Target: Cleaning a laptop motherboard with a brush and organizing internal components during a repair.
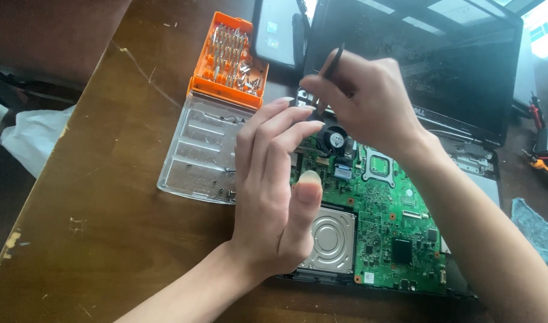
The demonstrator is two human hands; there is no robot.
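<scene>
From the head camera, you are looking down at an opened laptop (405,149) on a brown wooden table (106,227). Its green circuit board (387,233) lies flat and bare, running away from you toward the dark screen (417,66), which stands tilted up at the far end. A small round black fan (334,140) sits at the far left corner of the board, and a silver drive (331,239) lies at the near left corner.

Your right hand (363,98) is closed around a thin black tool (332,63), pinched between thumb and fingers. The tool's long axis runs steeply, its upper end leaning up and to the right, its lower end pointing down toward the fan; the tip itself is hidden behind your fingers.

Your left hand (280,185) is open and holds nothing, fingers loosely spread and reaching toward the fan, thumb raised above the drive. I cannot tell whether its fingertips touch the board.

To the left of the laptop, an orange bit case (229,57) lies open, rows of metal bits inside, its clear lid (202,149) flat on the table with a few small screws in it. A white cloth (34,134) lies off the table's left edge.
</scene>
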